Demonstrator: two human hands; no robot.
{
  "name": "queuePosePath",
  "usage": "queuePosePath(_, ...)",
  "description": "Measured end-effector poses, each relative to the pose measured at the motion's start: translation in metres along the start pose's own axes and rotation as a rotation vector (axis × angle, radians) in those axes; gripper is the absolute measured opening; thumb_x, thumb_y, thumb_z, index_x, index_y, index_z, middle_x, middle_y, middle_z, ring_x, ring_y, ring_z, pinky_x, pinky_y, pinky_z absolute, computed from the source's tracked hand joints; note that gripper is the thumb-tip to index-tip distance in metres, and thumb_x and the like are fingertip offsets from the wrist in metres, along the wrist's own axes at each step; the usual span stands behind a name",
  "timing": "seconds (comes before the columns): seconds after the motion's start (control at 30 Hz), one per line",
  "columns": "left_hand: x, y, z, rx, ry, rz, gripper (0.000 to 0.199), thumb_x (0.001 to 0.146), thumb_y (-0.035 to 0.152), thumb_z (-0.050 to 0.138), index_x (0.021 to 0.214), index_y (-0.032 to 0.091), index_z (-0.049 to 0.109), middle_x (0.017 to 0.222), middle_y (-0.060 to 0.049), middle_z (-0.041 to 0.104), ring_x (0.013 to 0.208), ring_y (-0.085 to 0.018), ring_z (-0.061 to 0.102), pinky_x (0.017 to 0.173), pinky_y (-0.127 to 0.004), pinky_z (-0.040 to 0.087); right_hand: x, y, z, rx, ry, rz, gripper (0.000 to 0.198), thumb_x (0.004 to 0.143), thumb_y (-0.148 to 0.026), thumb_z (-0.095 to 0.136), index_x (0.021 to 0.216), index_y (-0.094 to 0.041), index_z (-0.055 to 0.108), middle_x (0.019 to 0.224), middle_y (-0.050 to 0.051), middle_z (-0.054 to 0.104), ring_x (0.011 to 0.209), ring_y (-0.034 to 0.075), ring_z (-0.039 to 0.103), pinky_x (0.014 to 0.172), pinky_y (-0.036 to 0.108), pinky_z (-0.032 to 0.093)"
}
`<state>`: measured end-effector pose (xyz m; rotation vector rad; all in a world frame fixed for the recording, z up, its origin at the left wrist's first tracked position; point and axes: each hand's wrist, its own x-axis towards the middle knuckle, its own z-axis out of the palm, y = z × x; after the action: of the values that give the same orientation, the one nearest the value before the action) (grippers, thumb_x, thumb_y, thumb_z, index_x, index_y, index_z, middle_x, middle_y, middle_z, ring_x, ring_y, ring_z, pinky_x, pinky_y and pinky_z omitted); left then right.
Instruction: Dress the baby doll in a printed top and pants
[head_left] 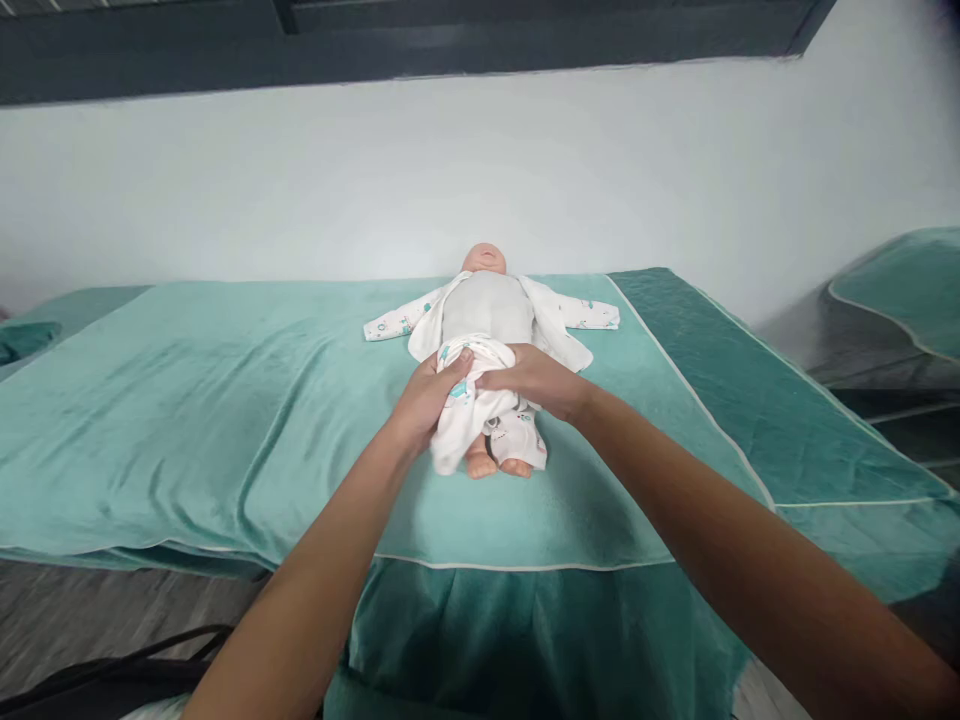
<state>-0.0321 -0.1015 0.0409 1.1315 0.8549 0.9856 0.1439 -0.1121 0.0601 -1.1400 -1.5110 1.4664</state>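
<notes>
Doll (489,308) lies mid-bed (187,400), head far, bare feet near. Our left hand (435,393) and right hand (538,379) both grip bunched printed trousers (487,405) at its hips. Looks part-done: jacket (556,335) spread open, unfastened; trousers not straightened.

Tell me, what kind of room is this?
Perhaps a massage or baby-care practice room: there's a bed with a fitted teal cover, a baby doll lying on it, and another teal-covered surface at the right edge.
</notes>
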Motion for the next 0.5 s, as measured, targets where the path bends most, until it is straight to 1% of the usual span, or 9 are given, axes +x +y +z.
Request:
queuePosePath(0.03, -0.001, 0.001, -0.001, 0.034, -0.020, 0.003, 0.052, 0.074, 0.054, 0.076, 0.109, 0.017, 0.067, 0.092, -0.005, 0.074, 0.082, -0.020, 0.067, 0.075, -0.030, 0.051, 0.001, 0.001, 0.000, 0.052, 0.038, 0.000, 0.028, 0.071, -0.029, 0.074, 0.095, -0.015, 0.072, 0.084, 0.002, 0.071, 0.076, 0.018, 0.063, 0.068, 0.028, 0.049)
queuePosePath(0.1, -0.002, 0.005, -0.004, 0.104, -0.104, 0.005, 0.050, 0.072, 0.049, 0.079, 0.109, 0.017, 0.069, 0.095, -0.006, 0.074, 0.087, -0.022, 0.067, 0.078, -0.031, 0.051, 0.002, 0.003, -0.001, 0.129, 0.070, -0.005, 0.026, 0.070, -0.027, 0.073, 0.093, -0.015, 0.072, 0.080, 0.002, 0.070, 0.073, 0.016, 0.062, 0.066, 0.027, 0.048)
queuePosePath(0.17, -0.002, 0.008, -0.008, 0.182, -0.182, -0.011, 0.048, 0.065, 0.040, 0.085, 0.103, 0.015, 0.071, 0.095, -0.007, 0.074, 0.089, -0.023, 0.066, 0.080, -0.032, 0.050, 0.001, 0.003, -0.002, 0.172, 0.053, -0.013, 0.028, 0.070, -0.027, 0.073, 0.095, -0.015, 0.072, 0.082, 0.002, 0.071, 0.074, 0.016, 0.062, 0.066, 0.026, 0.049)
queuePosePath(0.2, -0.002, 0.009, -0.009, 0.202, -0.199, -0.021, 0.046, 0.063, 0.037, 0.087, 0.100, 0.015, 0.072, 0.095, -0.007, 0.074, 0.089, -0.023, 0.066, 0.079, -0.032, 0.050, 0.000, 0.002, -0.003, 0.183, 0.042, -0.020, 0.028, 0.070, -0.028, 0.073, 0.096, -0.016, 0.072, 0.083, 0.002, 0.071, 0.075, 0.016, 0.062, 0.066, 0.026, 0.049)
queuePosePath(0.27, -0.001, 0.009, -0.009, 0.160, -0.181, -0.021, 0.042, 0.064, 0.036, 0.087, 0.096, 0.014, 0.073, 0.093, -0.007, 0.074, 0.086, -0.022, 0.066, 0.078, -0.031, 0.050, -0.001, 0.000, -0.004, 0.181, 0.018, -0.027, 0.031, 0.071, -0.029, 0.075, 0.098, -0.017, 0.072, 0.086, 0.002, 0.071, 0.075, 0.015, 0.062, 0.067, 0.025, 0.049)
queuePosePath(0.4, 0.000, 0.003, -0.002, -0.082, -0.092, 0.046, 0.039, 0.073, 0.041, 0.080, 0.100, 0.015, 0.072, 0.095, -0.007, 0.074, 0.085, -0.020, 0.067, 0.076, -0.029, 0.050, -0.004, -0.004, -0.007, 0.035, -0.115, 0.032, 0.035, 0.068, -0.035, 0.081, 0.095, -0.016, 0.073, 0.085, 0.003, 0.072, 0.075, 0.015, 0.062, 0.068, 0.026, 0.048)
queuePosePath(0.47, -0.003, 0.000, 0.002, -0.138, -0.065, 0.051, 0.038, 0.073, 0.041, 0.080, 0.098, 0.014, 0.072, 0.092, -0.007, 0.074, 0.082, -0.019, 0.067, 0.074, -0.028, 0.050, -0.004, -0.004, -0.007, -0.029, -0.161, 0.056, 0.037, 0.067, -0.037, 0.083, 0.095, -0.015, 0.073, 0.086, 0.004, 0.072, 0.078, 0.017, 0.063, 0.070, 0.028, 0.049)
queuePosePath(0.5, -0.006, 0.000, 0.004, -0.152, -0.048, 0.045, 0.038, 0.072, 0.041, 0.080, 0.098, 0.014, 0.072, 0.089, -0.007, 0.074, 0.079, -0.018, 0.066, 0.072, -0.027, 0.050, -0.003, -0.003, -0.007, -0.040, -0.159, 0.053, 0.038, 0.067, -0.036, 0.083, 0.096, -0.015, 0.073, 0.087, 0.004, 0.072, 0.079, 0.017, 0.063, 0.071, 0.028, 0.049)
